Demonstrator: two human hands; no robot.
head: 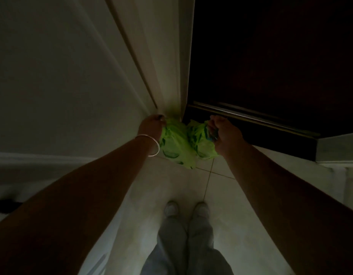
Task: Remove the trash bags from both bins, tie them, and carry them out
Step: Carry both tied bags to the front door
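Dim light. Left hand (151, 126) and right hand (223, 132) each curl round the gathered top of a green trash bag (175, 143), (201, 141), hanging above the tiled floor (221, 195) by the doorway. Thin, soft, slippery film, probably light; grip at the bunched neck.

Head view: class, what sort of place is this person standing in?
Probably a dim indoor doorway or hallway at home: pale floor tiles, a white door frame and a dark door ahead. Each hand, left and right, grips a green bag.
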